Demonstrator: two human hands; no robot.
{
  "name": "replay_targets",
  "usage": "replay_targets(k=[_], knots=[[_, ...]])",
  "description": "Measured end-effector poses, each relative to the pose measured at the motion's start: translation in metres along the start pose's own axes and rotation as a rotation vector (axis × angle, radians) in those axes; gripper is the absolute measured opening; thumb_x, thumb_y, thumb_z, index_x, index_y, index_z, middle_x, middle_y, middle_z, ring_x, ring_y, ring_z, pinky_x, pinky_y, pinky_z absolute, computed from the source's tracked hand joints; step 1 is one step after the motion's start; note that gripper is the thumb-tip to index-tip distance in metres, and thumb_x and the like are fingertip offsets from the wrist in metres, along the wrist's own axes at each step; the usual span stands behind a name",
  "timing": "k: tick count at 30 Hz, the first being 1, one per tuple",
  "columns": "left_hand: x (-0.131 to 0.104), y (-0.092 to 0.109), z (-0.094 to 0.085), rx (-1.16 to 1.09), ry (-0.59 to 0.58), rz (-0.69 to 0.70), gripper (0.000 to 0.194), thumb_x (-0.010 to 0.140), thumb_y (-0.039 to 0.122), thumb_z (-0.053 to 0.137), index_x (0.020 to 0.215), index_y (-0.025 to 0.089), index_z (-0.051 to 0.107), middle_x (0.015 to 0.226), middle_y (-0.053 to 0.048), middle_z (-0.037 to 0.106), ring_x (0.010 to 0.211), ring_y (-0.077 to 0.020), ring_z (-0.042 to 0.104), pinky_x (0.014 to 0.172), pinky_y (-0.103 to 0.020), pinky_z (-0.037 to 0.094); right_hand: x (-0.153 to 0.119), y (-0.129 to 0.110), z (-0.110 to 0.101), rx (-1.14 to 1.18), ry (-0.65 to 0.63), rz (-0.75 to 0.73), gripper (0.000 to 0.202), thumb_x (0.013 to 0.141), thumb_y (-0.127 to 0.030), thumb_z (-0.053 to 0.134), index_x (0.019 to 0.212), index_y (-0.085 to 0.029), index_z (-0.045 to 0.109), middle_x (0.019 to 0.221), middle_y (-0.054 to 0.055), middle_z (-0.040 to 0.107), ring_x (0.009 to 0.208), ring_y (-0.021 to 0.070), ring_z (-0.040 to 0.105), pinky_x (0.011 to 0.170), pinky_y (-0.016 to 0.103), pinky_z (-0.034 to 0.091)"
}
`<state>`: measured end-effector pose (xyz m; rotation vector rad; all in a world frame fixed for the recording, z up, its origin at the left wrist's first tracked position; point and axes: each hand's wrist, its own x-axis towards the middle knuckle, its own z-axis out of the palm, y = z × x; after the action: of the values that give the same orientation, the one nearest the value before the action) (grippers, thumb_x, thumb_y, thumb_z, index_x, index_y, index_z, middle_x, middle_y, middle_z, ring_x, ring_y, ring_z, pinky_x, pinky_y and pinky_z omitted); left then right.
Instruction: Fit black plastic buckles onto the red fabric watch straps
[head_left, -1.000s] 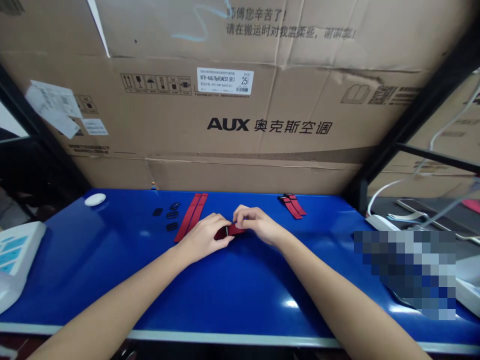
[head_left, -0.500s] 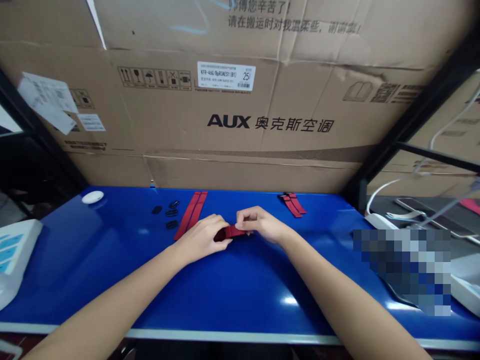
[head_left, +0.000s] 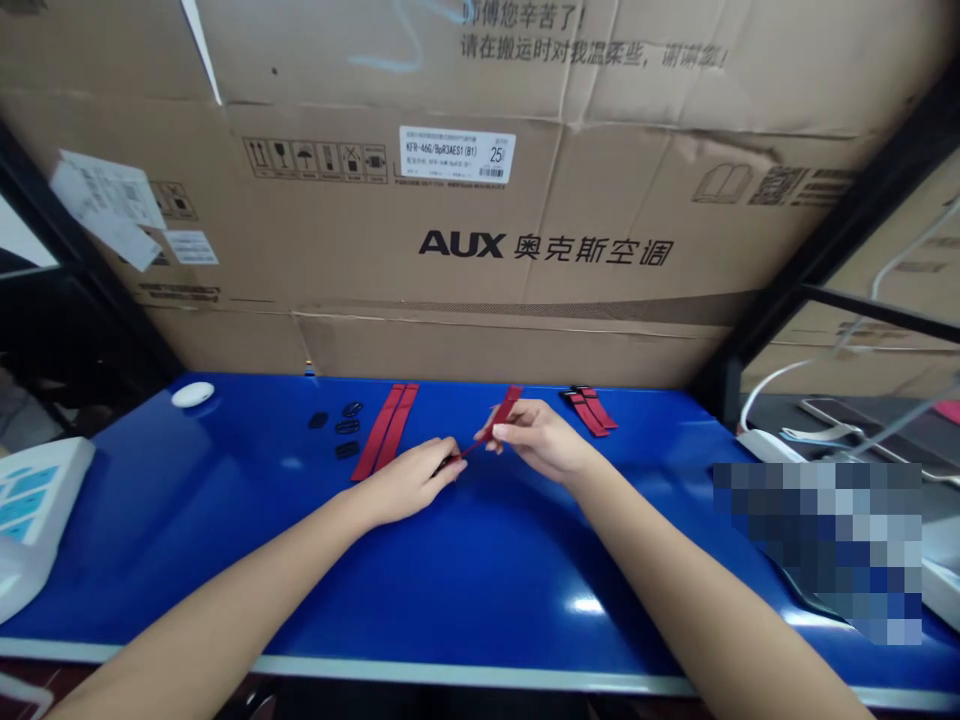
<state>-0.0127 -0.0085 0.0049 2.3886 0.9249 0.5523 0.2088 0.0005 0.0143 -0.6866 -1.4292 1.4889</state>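
Note:
A red strap (head_left: 507, 405) stretches between my two hands above the table. My right hand (head_left: 541, 440) pinches it between thumb and fingers, and its free end sticks up past them. My left hand (head_left: 420, 472) is closed on the strap's other end, where a small dark part shows at the fingertips; its kind is mostly hidden. Left of that hand lie two flat red straps (head_left: 386, 430) side by side. Several black plastic buckles (head_left: 347, 427) rest farther left. Two shorter red straps with black buckles (head_left: 591, 410) lie beyond my right hand.
The blue table (head_left: 465, 590) ends in a pale front edge. A large cardboard box (head_left: 352, 250) walls off the back. A white round object (head_left: 193, 394) and a white-and-blue container (head_left: 37, 510) are on the left. At right are a black frame post (head_left: 795, 240) and a white cable (head_left: 772, 375).
My right hand has moved slightly up and right, pulling the red strap out from a folded shape into a taut length with its end raised. My left hand has stayed nearly in place.

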Motion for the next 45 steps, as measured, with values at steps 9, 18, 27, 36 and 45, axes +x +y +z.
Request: replay_targets(k=[9, 18, 27, 36, 45], knots=[[-0.005, 0.014, -0.010, -0.403, -0.166, -0.195, 0.035, 0.095, 0.050, 0.039, 0.087, 0.019, 0.052, 0.077, -0.001, 0.061, 0.063, -0.0133, 0.054, 0.061, -0.027, 0.044, 0.002, -0.002, -0.005, 0.126, 0.168, -0.056, 0.023, 0.057, -0.025, 0.086, 0.070, -0.019, 0.068, 0.071, 0.002, 0.071, 0.057, 0.0131, 0.059, 0.059, 0.030, 0.047], [-0.006, 0.010, -0.014, -0.425, -0.154, -0.247, 0.035, 0.091, 0.051, 0.043, 0.082, 0.019, 0.050, 0.074, 0.001, 0.058, 0.056, -0.0112, 0.049, 0.058, -0.027, 0.041, 0.007, 0.000, -0.026, 0.177, 0.285, -0.077, 0.023, 0.057, -0.027, 0.086, 0.067, -0.020, 0.067, 0.068, 0.001, 0.067, 0.056, 0.0106, 0.054, 0.056, 0.027, 0.046], [-0.006, 0.016, -0.019, -0.312, -0.100, -0.261, 0.030, 0.090, 0.047, 0.043, 0.078, 0.020, 0.046, 0.071, 0.002, 0.052, 0.063, -0.0129, 0.047, 0.059, -0.026, 0.037, 0.007, 0.007, -0.028, 0.183, 0.316, -0.065, 0.026, 0.056, -0.026, 0.084, 0.068, -0.021, 0.062, 0.069, 0.001, 0.065, 0.056, 0.0118, 0.053, 0.055, 0.029, 0.045], [-0.008, -0.018, -0.028, -0.301, -0.050, -0.263, 0.022, 0.087, 0.035, 0.044, 0.072, 0.020, 0.046, 0.066, 0.003, 0.048, 0.063, -0.0130, 0.045, 0.059, -0.025, 0.035, -0.006, -0.032, -0.069, 0.162, 0.590, -0.294, 0.023, 0.059, -0.025, 0.081, 0.067, -0.024, 0.060, 0.068, 0.000, 0.063, 0.055, 0.0118, 0.053, 0.053, 0.029, 0.047], [-0.006, 0.005, -0.023, -0.211, 0.220, -0.067, 0.033, 0.096, 0.048, 0.037, 0.089, 0.021, 0.054, 0.085, 0.000, 0.056, 0.079, -0.0156, 0.049, 0.076, -0.028, 0.039, -0.001, -0.046, 0.009, -0.124, 0.141, -0.020, 0.022, 0.065, -0.028, 0.083, 0.067, -0.015, 0.065, 0.060, 0.001, 0.064, 0.052, 0.0113, 0.056, 0.053, 0.026, 0.043]])
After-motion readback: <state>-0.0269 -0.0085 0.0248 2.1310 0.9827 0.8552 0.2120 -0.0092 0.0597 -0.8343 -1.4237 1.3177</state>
